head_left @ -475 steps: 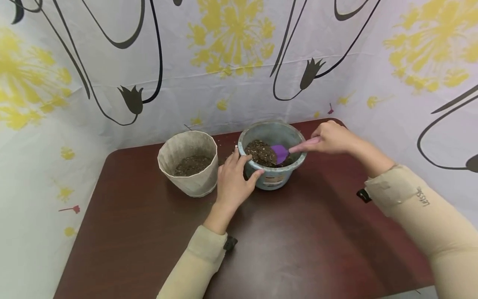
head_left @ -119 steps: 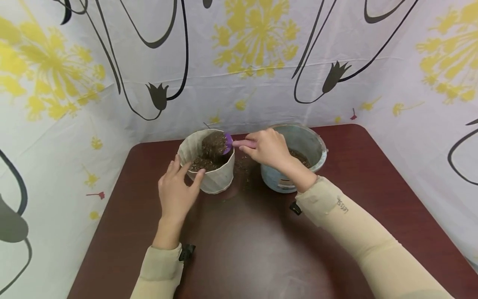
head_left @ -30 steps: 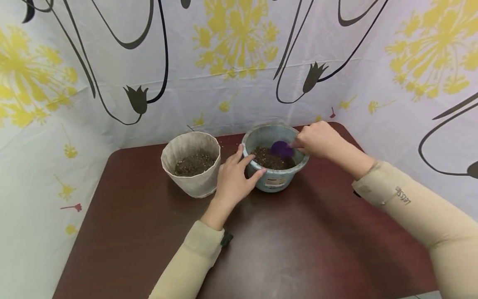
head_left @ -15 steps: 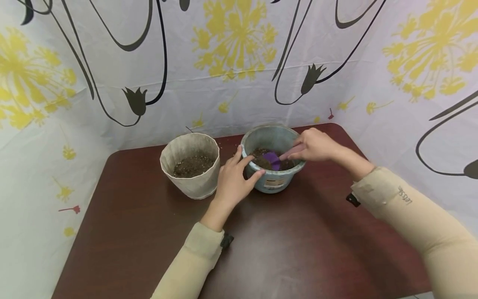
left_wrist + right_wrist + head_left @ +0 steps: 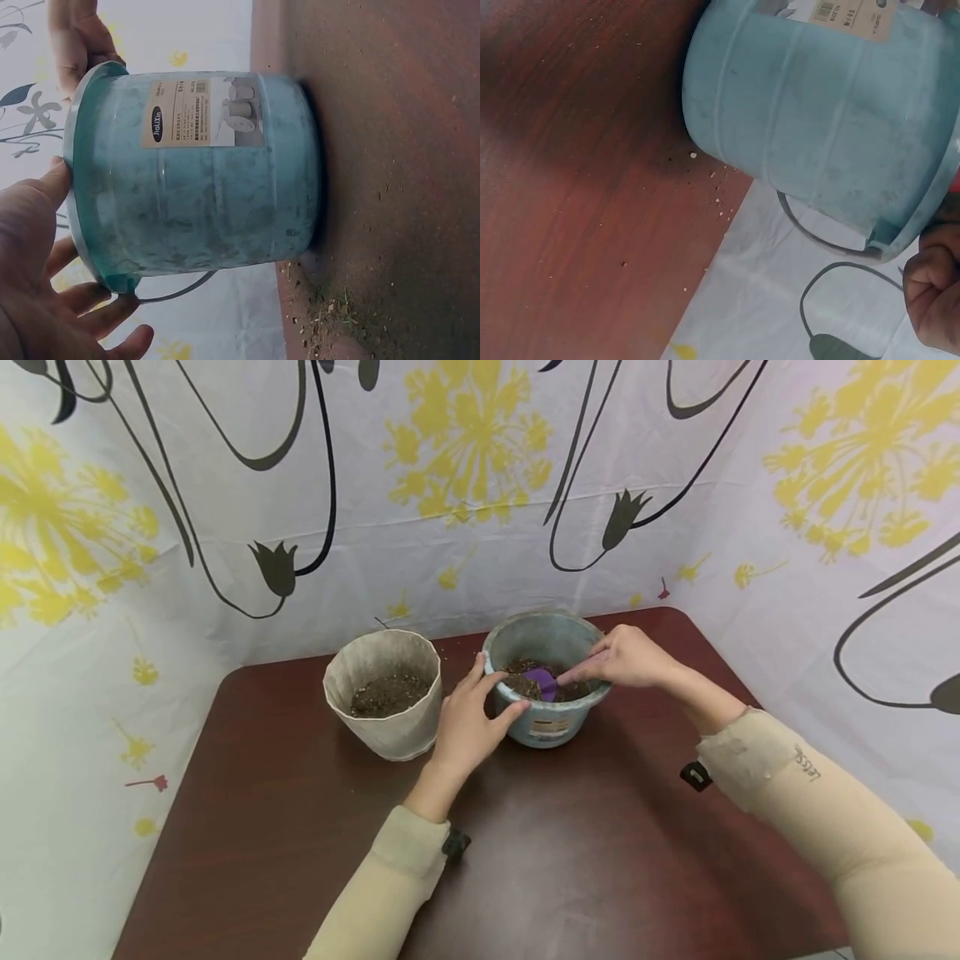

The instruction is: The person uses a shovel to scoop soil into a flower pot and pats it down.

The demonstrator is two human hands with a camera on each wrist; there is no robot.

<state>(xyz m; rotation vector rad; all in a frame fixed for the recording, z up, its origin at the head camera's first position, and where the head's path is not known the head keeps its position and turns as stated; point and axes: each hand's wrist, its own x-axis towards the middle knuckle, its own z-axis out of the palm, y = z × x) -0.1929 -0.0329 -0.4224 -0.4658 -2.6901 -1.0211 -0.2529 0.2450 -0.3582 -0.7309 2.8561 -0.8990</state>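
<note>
You're at a potting spot, room type unclear: reddish table [image 5: 585, 835], bucket [image 5: 195, 187] and pot [image 5: 397, 735] holding soil [image 5: 390, 696], flower-printed cloth [image 5: 498, 585] behind.

The purple scoop [image 5: 542, 684] has been moved from the white pot [image 5: 401, 735] into the blue bucket [image 5: 551, 714], onto which the left hand [image 5: 467, 727] has been shifted.

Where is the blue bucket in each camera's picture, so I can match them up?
Head: the blue bucket is just right of centre.
Left wrist: the blue bucket looms large, left of centre, appearing turned sideways.
Right wrist: the blue bucket is upper right, cut off by the frame.
Shared landmark: its paper label.
</note>
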